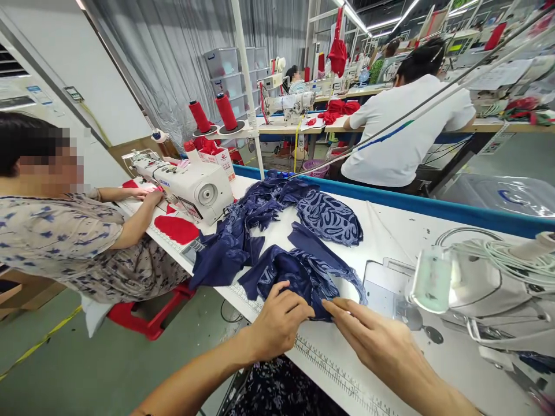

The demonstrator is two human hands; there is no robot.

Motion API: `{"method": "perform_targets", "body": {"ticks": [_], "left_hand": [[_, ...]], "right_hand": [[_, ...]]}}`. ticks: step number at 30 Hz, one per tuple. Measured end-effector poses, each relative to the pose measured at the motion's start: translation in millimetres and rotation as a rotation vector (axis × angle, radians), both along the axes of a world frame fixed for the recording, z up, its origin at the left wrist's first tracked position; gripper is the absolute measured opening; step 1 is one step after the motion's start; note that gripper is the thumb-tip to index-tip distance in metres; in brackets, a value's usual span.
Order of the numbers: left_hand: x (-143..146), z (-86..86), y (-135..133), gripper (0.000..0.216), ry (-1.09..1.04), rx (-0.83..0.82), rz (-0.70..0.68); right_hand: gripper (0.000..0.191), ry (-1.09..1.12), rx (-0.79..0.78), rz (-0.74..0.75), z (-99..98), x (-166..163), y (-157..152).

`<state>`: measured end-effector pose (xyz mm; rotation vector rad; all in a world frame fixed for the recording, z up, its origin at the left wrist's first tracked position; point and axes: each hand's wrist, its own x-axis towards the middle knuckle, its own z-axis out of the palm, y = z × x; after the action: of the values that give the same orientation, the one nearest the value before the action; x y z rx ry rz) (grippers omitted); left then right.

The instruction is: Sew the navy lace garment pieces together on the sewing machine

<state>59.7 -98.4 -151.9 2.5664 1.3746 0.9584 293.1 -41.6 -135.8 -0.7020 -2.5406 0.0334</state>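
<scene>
A heap of navy blue lace-patterned fabric pieces (277, 242) lies on the white sewing table (390, 237). My left hand (277, 320) pinches the near edge of the nearest navy piece (299, 277), fingers closed on the cloth. My right hand (373, 341) lies beside it, fingers stretched out together, their tips touching the same piece's edge. A sewing machine (489, 289) stands at the right, close to my right hand.
A co-worker at the left (65, 231) sews red fabric (176, 228) at another white sewing machine (191, 185). Red thread cones (212, 114) stand behind it. A person in a white shirt (407, 127) sits beyond the blue table edge (433, 205). A ruler strip (333, 370) runs along the table's front.
</scene>
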Motion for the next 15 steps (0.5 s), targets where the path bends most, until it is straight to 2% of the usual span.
{"method": "perform_targets", "body": {"ticks": [2,4,7,9,10,13,15], "left_hand": [[-3,15.4,5,0.029,-0.014,0.004,-0.037],[-5,30.3,9,0.028,-0.026,0.058,0.016],[0,42.8,4,0.018,-0.094,0.253,0.294],[10,42.3,-6,0.006,-0.157,0.305,0.411],[16,39.9,-11,0.002,-0.186,0.272,0.417],[33,30.5,-24,0.029,-0.23,0.08,0.436],[39,26.7,-27,0.034,-0.219,-0.009,0.461]], "right_hand": [[0.03,0.078,-0.152,0.083,6.4,-10,-1],[0.022,0.178,-0.374,0.122,13.0,-22,-1],[0.022,0.314,-0.694,0.015,20.1,-37,-2],[0.029,0.38,-0.862,-0.075,21.7,-43,-2],[0.031,0.408,-0.936,-0.099,21.8,-46,-2],[0.038,0.459,-1.127,-0.1,21.3,-48,-2],[0.04,0.469,-1.224,-0.07,21.1,-47,-2]]}}
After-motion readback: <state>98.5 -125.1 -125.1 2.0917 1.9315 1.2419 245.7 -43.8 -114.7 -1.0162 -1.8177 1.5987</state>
